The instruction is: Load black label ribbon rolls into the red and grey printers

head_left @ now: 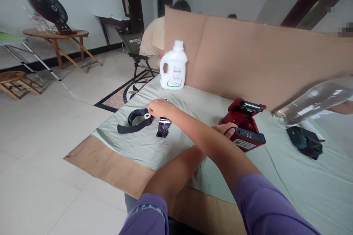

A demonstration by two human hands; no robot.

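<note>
My forearms cross over the cloth, the right one lying on top. My right hand (160,108) reaches left, its fingers bent closed at the end of a curled black strip (132,127) with a white round piece (147,116) on it. Just below that hand lies a shiny black piece with a light band (163,127); its upper part is hidden by the hand. On the right, my left hand (227,130) grips the near left side of a red box-shaped device (245,141), thumb on its edge. The device's hinged lid (245,106) stands raised.
A white jug (173,68) stands at the back before a tall cardboard panel (234,55). To the right are a black object (305,142) and a clear plastic bag (317,99), near another person's arm (343,107). Another person (153,36) sits behind the panel.
</note>
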